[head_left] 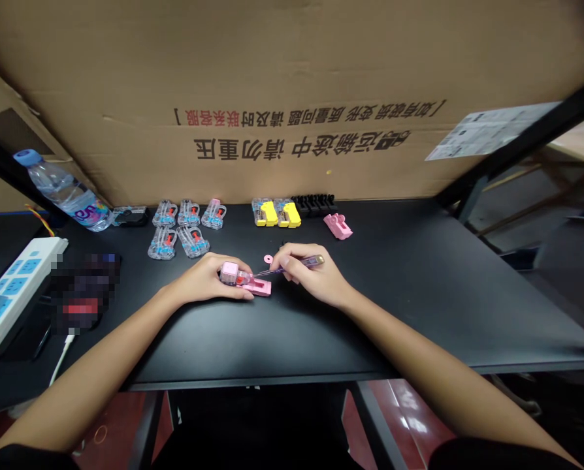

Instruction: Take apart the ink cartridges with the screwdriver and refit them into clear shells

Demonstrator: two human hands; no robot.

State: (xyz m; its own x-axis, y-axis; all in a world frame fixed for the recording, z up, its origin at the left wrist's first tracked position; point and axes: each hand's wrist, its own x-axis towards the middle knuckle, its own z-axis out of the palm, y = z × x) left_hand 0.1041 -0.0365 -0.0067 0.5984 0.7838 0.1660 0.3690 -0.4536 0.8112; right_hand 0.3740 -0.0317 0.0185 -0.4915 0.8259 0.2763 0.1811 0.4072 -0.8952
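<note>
My left hand (208, 279) rests on the black desk (419, 294), fingers curled around a small pink device (245, 281) — it lies flat between my two hands, near the desk's middle. My right hand (311, 277) pinches a thin screwdriver (292, 265), its tip pointing at the device. A small pink ring (268, 259) lies just behind it. Farther back sit clear-cased pieces (187, 225), yellow pieces (276, 214) and another pink piece (338, 226) — a water bottle (64, 190) lies at far left.
</note>
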